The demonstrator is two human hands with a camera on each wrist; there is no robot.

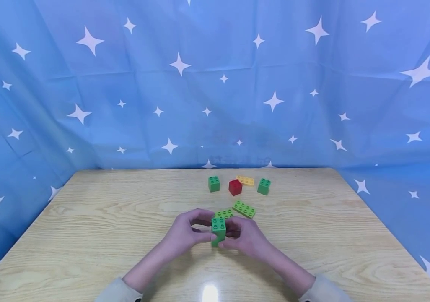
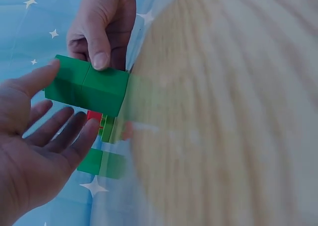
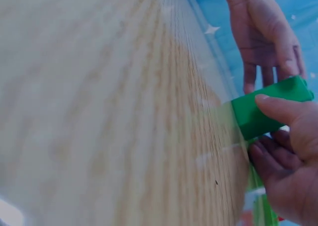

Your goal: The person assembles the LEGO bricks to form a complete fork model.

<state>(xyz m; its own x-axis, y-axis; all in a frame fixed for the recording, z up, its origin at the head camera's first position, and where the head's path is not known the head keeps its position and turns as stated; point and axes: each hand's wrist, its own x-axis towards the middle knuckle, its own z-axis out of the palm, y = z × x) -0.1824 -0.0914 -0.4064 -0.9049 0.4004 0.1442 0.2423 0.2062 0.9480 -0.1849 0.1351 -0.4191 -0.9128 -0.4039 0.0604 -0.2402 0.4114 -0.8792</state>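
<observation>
Broadly, creased blue star-printed fabric (image 1: 215, 86) fills the upper frame, above a glossy, wavy-grained wooden table (image 1: 98, 226). At lower centre, the right hand (image 1: 248, 237) pinches a smooth-sided, squared green plastic tower (image 1: 218, 230) of two bricks; the left hand (image 1: 183, 233) spreads relaxed fingers beside it. Just behind, two flat lime bricks (image 1: 244, 209) show rounded studs; farther up sits a cubic red brick (image 1: 235, 187).

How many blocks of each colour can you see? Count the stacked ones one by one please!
Dark green: 4 (the stacked pair, the back left block and the back right block)
Light green: 2 (the nearer flat brick and the farther flat brick)
Red: 1 (the red block)
Yellow: 1 (the yellow brick)
Total: 8
</observation>
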